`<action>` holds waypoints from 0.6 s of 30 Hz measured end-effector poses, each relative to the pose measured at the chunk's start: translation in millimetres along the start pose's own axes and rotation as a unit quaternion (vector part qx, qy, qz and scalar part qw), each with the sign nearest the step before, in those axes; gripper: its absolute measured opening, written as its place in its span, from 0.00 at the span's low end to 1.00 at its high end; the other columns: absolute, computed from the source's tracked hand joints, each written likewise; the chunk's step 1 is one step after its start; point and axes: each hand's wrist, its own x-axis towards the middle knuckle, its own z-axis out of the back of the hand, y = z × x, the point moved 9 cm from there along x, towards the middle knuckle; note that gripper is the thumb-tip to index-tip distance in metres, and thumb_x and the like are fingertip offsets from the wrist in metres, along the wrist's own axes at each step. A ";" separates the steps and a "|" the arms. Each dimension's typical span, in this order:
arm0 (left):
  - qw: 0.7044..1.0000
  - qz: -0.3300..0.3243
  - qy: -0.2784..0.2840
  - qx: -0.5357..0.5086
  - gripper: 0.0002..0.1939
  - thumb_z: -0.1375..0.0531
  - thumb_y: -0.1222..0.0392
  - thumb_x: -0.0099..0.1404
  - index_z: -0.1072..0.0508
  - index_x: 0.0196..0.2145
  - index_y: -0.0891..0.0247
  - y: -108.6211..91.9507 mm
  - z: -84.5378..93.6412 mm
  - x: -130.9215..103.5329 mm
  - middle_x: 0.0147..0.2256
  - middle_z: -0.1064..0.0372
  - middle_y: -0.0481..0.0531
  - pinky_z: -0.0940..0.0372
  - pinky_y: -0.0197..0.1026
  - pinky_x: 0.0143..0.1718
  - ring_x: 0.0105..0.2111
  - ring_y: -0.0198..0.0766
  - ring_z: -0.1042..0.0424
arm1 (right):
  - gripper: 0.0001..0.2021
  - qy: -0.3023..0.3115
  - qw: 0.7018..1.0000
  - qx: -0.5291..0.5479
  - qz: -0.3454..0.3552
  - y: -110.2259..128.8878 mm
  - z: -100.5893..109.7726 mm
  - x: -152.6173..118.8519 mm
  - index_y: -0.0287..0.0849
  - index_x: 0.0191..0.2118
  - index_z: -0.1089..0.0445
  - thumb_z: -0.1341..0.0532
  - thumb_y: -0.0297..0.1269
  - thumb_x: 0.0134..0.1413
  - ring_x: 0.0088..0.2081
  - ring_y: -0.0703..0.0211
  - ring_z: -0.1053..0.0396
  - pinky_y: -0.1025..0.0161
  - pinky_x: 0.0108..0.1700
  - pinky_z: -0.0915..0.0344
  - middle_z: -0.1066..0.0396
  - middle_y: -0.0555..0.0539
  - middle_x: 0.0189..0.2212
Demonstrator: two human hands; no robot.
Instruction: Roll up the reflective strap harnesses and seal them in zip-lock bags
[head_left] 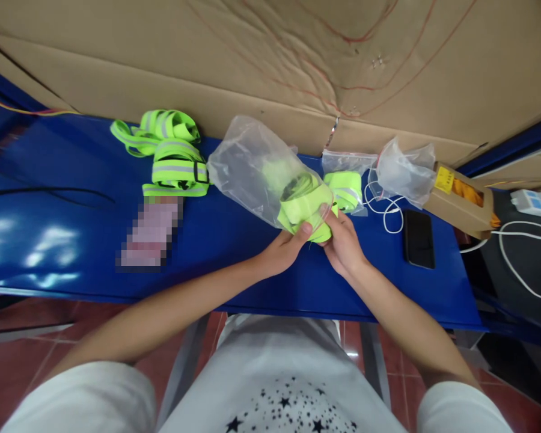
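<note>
Held over the blue table is a rolled neon-yellow reflective strap point(297, 204), partly inside a clear plastic bag point(246, 168) whose body stretches up and to the left. My left hand point(283, 249) grips the strap and the bag's edge from below, thumb on top. On the other side, my right hand point(344, 243) is closed around the strap's right end, at the bag's mouth. Fingers under the roll are hidden. Beyond my right hand lies a bagged neon-yellow strap point(346, 187). More rolled yellow straps with grey stripes point(175, 162) sit to the left.
A pixelated patch point(149, 231) covers something left on the blue table point(234, 276). To the right are a black phone point(419, 239), a white cable point(390, 219), an empty-looking plastic bag point(406, 171) and a cardboard box point(460, 207). Cardboard point(270, 78) lines the back.
</note>
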 end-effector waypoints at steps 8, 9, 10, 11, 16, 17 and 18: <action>0.933 -0.107 0.058 0.339 0.15 0.34 0.49 0.71 0.18 0.51 0.56 -100.0 14.5 -40.7 0.48 0.18 0.56 0.24 0.51 0.55 0.48 0.48 0.18 | 0.16 -0.104 0.861 -0.324 0.378 89.7 38.0 -25.3 0.46 0.47 0.26 0.29 0.47 0.59 0.40 0.52 0.25 0.56 0.44 0.27 0.22 0.47 0.40; 0.898 -0.185 0.020 0.400 0.19 0.31 0.52 0.68 0.21 0.56 0.55 -125.7 17.4 -41.9 0.55 0.21 0.56 0.31 0.59 0.65 0.57 0.54 0.22 | 0.16 -0.087 0.828 -0.361 0.421 94.0 31.9 -32.4 0.46 0.50 0.25 0.28 0.44 0.59 0.43 0.50 0.23 0.54 0.47 0.26 0.21 0.46 0.43; 0.863 -0.237 0.008 0.447 0.25 0.29 0.53 0.66 0.24 0.60 0.53 -142.4 17.0 -39.8 0.61 0.25 0.57 0.42 0.66 0.71 0.64 0.58 0.29 | 0.17 -0.063 0.797 -0.390 0.457 95.4 24.2 -39.3 0.46 0.52 0.26 0.28 0.42 0.59 0.46 0.48 0.22 0.53 0.49 0.26 0.20 0.44 0.46; 0.832 -0.270 0.008 0.485 0.31 0.28 0.53 0.65 0.27 0.64 0.54 -151.7 15.8 -34.2 0.66 0.31 0.58 0.52 0.71 0.74 0.69 0.62 0.36 | 0.18 -0.037 0.770 -0.414 0.484 94.4 16.3 -45.5 0.47 0.54 0.26 0.29 0.41 0.60 0.48 0.46 0.22 0.52 0.51 0.26 0.20 0.43 0.48; 0.752 -0.280 0.123 0.584 0.30 0.34 0.44 0.70 0.28 0.62 0.65 -126.4 8.3 -0.6 0.53 0.22 0.66 0.36 0.67 0.65 0.55 0.62 0.23 | 0.25 0.025 0.680 -0.475 0.558 85.3 -8.9 -69.1 0.50 0.64 0.32 0.32 0.39 0.64 0.47 0.47 0.21 0.52 0.50 0.25 0.20 0.43 0.51; 0.746 -0.274 0.126 0.593 0.28 0.37 0.43 0.71 0.26 0.60 0.64 -119.9 8.6 0.8 0.50 0.21 0.65 0.31 0.62 0.60 0.51 0.58 0.20 | 0.24 0.026 0.666 -0.486 0.565 84.1 -11.8 -71.8 0.50 0.64 0.32 0.32 0.38 0.64 0.46 0.48 0.21 0.53 0.48 0.26 0.20 0.43 0.50; 0.742 -0.271 0.122 0.601 0.25 0.38 0.43 0.73 0.25 0.58 0.63 -115.1 8.3 0.2 0.48 0.20 0.63 0.28 0.57 0.56 0.48 0.56 0.20 | 0.23 0.027 0.653 -0.501 0.568 82.5 -14.7 -73.2 0.51 0.63 0.31 0.33 0.37 0.65 0.45 0.49 0.21 0.54 0.47 0.26 0.19 0.44 0.50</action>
